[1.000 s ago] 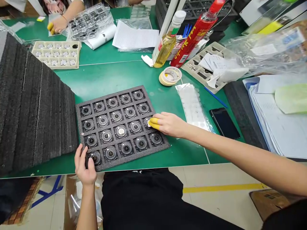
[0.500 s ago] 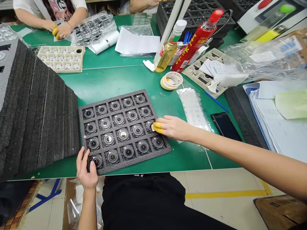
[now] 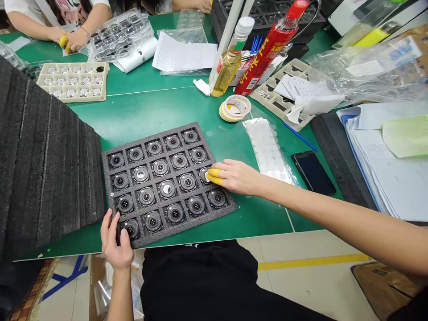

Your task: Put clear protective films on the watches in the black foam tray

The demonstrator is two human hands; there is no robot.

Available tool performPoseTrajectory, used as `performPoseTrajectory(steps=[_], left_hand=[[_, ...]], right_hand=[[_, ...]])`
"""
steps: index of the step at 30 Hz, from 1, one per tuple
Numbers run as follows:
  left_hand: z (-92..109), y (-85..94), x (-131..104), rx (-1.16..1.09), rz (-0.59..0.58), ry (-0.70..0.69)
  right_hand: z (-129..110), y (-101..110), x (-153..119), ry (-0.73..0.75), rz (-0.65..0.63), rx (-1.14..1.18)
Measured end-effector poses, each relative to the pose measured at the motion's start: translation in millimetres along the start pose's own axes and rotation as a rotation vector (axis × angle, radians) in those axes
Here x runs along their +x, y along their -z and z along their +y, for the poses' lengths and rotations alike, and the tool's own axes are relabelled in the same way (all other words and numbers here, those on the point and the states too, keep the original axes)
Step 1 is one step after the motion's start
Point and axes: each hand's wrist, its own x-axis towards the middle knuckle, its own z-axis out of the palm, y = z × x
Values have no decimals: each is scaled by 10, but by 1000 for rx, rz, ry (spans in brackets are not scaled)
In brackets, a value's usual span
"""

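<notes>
Surface point(image 3: 143, 104), green and smooth, spreads beneath everything on it. Along its left side leans a tall stack point(image 3: 56, 156) of dark grey foam slabs. Next in size, the rectangular dark grey foam tray point(image 3: 163, 229) lies flat and a little askew by the near edge, just right of the stack. Its compartments make four rows of five, each with a round black part point(image 3: 160, 167) in it. Beyond, a beige tray point(image 3: 80, 98) carries silver round pieces, near the hand point(image 3: 76, 40) of a person across the surface. A red bottle point(image 3: 267, 49) with yellow lettering leans beside a clear bottle point(image 3: 227, 71) of yellowish liquid. The left hand point(image 3: 117, 243) is wide, fingers and thumb spread, and touches the near left corner of the foam tray. The right hand point(image 3: 230, 176) is narrow, two fingers in yellow covers point(image 3: 215, 176) and drawn together at the rightmost compartment of the third row from the far edge. A white packet strip point(image 3: 267, 147) lies to its right, with a black phone point(image 3: 314, 173) farther over. Rolls of pale tape point(image 3: 225, 114) sit farther back. Smallest, a white piece point(image 3: 207, 177) shows at the right fingertips; its grip is hidden, so I cannot tell whether it is pinched or pressed.
</notes>
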Motion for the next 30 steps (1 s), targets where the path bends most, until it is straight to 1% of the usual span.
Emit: performPoseTrajectory(steps=[4,9,11,13,18,20,23,26,30], left_hand=[[3,18,24,-12,-12,-37],[16,34,32,41,-23,-5],[26,34,26,43,-21,5],[38,34,21,35,-14,9],[77,42,34,79,-13,14],[97,46,46,100,-10,13],[133,51,63,125,-10,18],[167,56,70,129,-26,19],[190,58,63,143,-25,41]], right_hand=[[-12,-54,58,-21,10,16],[-99,8,-62,-65,37,7],[-140,2,-117,-92,51,26],[-188,-44,-157,-140,111,64],[-343,-207,-199,-321,379,192],[-393,-230,-204,-376,427,210],[-418,-195,-210,-396,408,199],[-393,-116,-208,-366,345,174],[-333,-34,-179,-338,294,125]])
